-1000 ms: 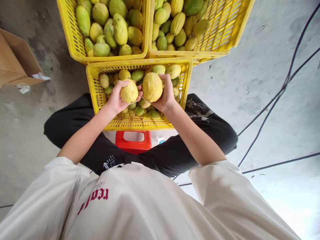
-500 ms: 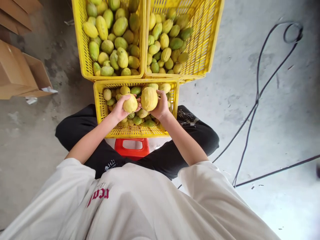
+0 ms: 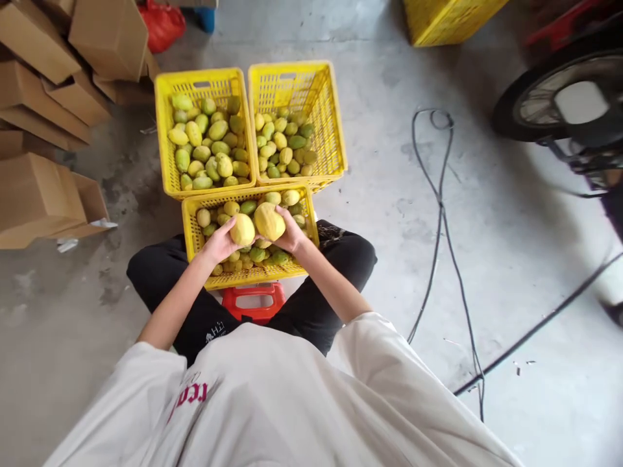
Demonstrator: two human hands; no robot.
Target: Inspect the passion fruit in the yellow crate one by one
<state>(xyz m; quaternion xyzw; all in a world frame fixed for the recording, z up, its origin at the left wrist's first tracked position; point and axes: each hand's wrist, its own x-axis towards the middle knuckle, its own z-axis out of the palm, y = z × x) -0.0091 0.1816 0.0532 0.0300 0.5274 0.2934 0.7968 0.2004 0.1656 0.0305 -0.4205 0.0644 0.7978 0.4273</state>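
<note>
My left hand [image 3: 222, 242] is closed around a pale yellow, roundish melon-like fruit [image 3: 242, 230]. A second such fruit [image 3: 270, 221], slightly larger and faintly ridged, rests in the grip of my right hand [image 3: 291, 231]. Both hands are side by side over the near yellow crate [image 3: 189, 224], fingers partly hidden behind the fruits. Below them in that crate lie several yellow and green fruits [image 3: 280, 257] of the same sort.
Two more yellow crates, a left one [image 3: 163, 130] and a right one [image 3: 339, 123], hold more fruit just beyond. Cardboard boxes [image 3: 41, 191] stand at left. A black cable [image 3: 441, 207] loops over the floor at right, near a wheel [image 3: 559, 97]. A red stool [image 3: 256, 301] is between my legs.
The head view has tilted up and shifted, so more floor, boxes and a wheel show. Both hands still hold the two yellow fruits, which have turned slightly.
</note>
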